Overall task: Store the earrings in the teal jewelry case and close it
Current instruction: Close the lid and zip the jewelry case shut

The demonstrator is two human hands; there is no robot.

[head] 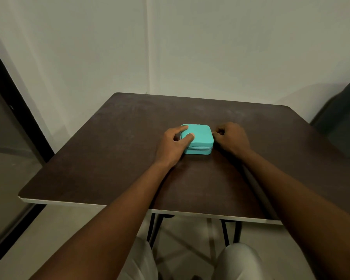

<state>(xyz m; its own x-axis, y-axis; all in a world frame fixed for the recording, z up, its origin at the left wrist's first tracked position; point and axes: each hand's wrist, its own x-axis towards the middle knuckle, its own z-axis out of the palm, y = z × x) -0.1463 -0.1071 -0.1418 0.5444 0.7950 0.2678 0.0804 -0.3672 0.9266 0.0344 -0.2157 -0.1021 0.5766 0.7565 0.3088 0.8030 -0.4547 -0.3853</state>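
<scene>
A teal case [200,136] lay with its lid down at the centre of the frame, on a dark table [109,158]. The person's left hand [174,146] gripped the case's left side, thumb pressed on the lid and forefinger laid along the far edge, apparently to keep it from sliding. The right hand [230,138] sat against the case's right corner with its fingers curled close together. It was probably working the zip [200,148] that ran around the near side, though whether the fingers pinched the pull could not be told. No earrings were visible on the table, which suggests they were already inside and only the zipping remained.
</scene>
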